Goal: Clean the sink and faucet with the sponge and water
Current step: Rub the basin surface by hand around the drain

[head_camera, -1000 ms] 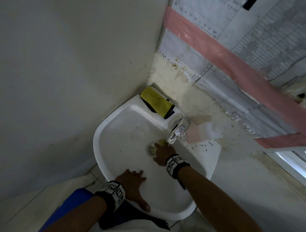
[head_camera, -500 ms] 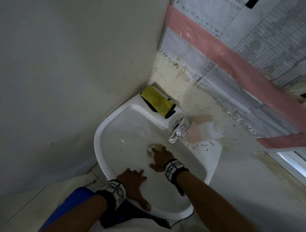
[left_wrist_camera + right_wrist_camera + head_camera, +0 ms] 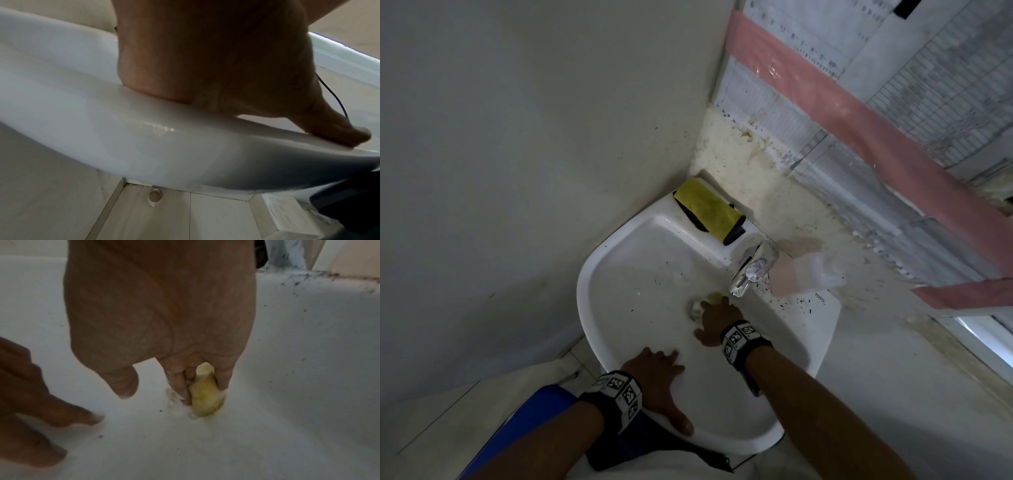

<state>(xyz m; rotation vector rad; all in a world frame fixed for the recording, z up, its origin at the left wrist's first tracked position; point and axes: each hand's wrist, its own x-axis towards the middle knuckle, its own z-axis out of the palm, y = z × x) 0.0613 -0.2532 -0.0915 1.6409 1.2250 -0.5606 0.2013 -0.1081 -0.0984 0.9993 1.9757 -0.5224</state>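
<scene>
The white sink [image 3: 599, 284] is fixed in a wall corner, with dark specks in its basin and on its ledge. A chrome faucet [image 3: 751, 270] stands at the back right. My right hand [image 3: 717, 320] is low in the basin just below the spout, and its fingers [image 3: 179, 382] pinch a wet yellow sponge [image 3: 205, 397] against the basin bottom. A sliver of that sponge [image 3: 714, 297] shows past the knuckles. My left hand [image 3: 661, 380] lies flat over the sink's front rim [image 3: 144, 129], fingers straight into the basin, thumb [image 3: 339, 133] along the rim.
A yellow and black cloth [image 3: 705, 209] lies on the sink's back left corner. A translucent bottle [image 3: 804, 274] stands right of the faucet. Walls close in at left and back. Below the sink are a floor drain [image 3: 154, 195] and a white box [image 3: 287, 212].
My right hand with the sponge slid a little toward me, then back toward the faucet, staying on the basin bottom. The left hand has stayed on the rim.
</scene>
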